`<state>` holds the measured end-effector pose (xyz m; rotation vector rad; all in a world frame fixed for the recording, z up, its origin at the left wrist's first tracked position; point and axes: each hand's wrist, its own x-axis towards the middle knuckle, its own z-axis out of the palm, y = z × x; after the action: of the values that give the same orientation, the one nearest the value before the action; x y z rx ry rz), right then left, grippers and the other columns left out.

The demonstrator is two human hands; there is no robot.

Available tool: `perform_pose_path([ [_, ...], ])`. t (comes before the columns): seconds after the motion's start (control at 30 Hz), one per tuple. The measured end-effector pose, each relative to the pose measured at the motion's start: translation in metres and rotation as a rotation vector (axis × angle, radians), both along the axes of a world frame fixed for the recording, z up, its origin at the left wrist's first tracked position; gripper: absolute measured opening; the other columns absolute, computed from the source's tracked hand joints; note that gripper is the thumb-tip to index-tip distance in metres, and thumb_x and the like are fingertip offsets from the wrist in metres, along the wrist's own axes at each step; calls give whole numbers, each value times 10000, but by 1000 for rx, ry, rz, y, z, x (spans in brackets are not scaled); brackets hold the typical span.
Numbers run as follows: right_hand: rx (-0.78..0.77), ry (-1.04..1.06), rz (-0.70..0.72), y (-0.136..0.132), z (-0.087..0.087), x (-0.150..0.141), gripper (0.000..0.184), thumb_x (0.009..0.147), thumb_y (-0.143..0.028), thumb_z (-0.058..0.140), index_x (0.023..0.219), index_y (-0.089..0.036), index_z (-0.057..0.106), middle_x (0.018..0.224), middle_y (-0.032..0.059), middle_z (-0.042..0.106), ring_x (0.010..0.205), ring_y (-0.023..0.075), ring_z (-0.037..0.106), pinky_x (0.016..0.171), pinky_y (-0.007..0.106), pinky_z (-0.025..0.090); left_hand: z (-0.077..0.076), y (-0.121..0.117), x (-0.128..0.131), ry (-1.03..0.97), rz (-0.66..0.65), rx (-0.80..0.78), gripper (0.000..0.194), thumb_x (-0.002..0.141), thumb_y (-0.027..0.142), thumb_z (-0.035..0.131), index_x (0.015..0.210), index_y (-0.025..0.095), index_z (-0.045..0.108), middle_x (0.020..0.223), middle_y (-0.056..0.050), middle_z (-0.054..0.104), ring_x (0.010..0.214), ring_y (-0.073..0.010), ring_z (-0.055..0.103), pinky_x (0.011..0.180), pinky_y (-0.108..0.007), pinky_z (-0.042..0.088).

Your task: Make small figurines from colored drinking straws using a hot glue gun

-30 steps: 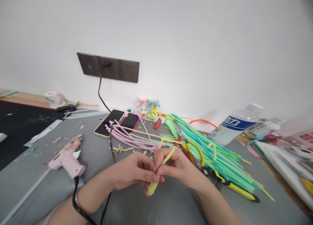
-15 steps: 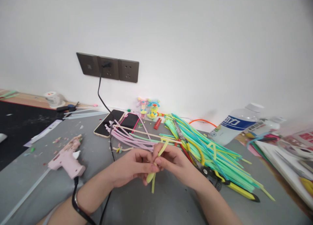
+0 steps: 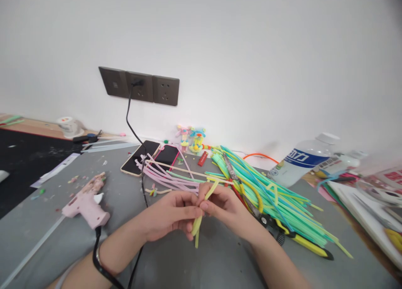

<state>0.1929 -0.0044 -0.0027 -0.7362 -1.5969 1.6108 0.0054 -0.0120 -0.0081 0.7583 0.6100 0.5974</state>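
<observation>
Between my two hands is a yellow pipe cleaner (image 3: 197, 225), bent over on itself, with one end pointing down and another sticking up past my right fingers. My left hand (image 3: 176, 216) pinches it between thumb and fingers. My right hand (image 3: 224, 207) grips it from the other side, its thumb close to the left thumb. The fingers partly hide the bend. Just beyond the hands lie pink pipe cleaners (image 3: 169, 178). To the right is a thick bundle of green, blue and yellow pipe cleaners (image 3: 301, 216), with scissors (image 3: 238, 182) and yellow-handled pliers (image 3: 295, 236) on it.
A pink glue gun (image 3: 86, 207) lies at left, its black cord passing my left forearm. Two phones (image 3: 141, 157) rest near the wall. Two small colourful figures (image 3: 197, 140) stand at the back. A water bottle (image 3: 301, 161) leans at right. A black cable hangs from the socket panel (image 3: 140, 87).
My left thumb has drawn back slightly along the pipe cleaner, and its folded lower part has tilted more upright and shifted a little right. Both hands remain on it.
</observation>
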Motion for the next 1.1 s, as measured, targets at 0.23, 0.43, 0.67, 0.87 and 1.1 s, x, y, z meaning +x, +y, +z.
perform_pose_path([
  [0.23,50,7,-58,-2,3,-1,216,920,-395,662,868,-192,609,821,7,549,721,140,526,661,265,430,-2,0,-1,-12,30,25,296,733,338,840,737,126,633,603,12,632,501,-54,585,525,-154,547],
  [0.43,145,19,-109,-1,1,-3,155,938,-337,643,866,-201,621,858,18,561,774,157,534,708,284,435,-1,0,0,-39,101,8,298,708,316,860,731,138,622,610,18,651,510,-65,616,483,-140,523],
  [0.67,273,-23,-178,-1,-1,-3,83,947,-258,624,880,-208,630,885,33,577,824,172,567,737,290,446,-1,1,1,-37,163,32,287,734,317,846,746,138,623,603,11,665,542,-68,648,512,-120,510],
  [0.87,457,-99,-261,-3,1,-4,63,930,-179,629,878,-214,636,888,34,599,832,171,591,730,289,452,-2,2,3,-76,221,53,288,747,321,839,723,138,617,607,18,655,543,-62,629,523,-129,508],
  [1.1,513,-110,-268,-4,0,-4,90,946,-163,591,888,-225,620,900,31,596,861,177,590,739,296,450,-1,2,1,-78,229,73,291,779,340,812,735,140,606,631,-6,684,571,-65,639,549,-127,503],
])
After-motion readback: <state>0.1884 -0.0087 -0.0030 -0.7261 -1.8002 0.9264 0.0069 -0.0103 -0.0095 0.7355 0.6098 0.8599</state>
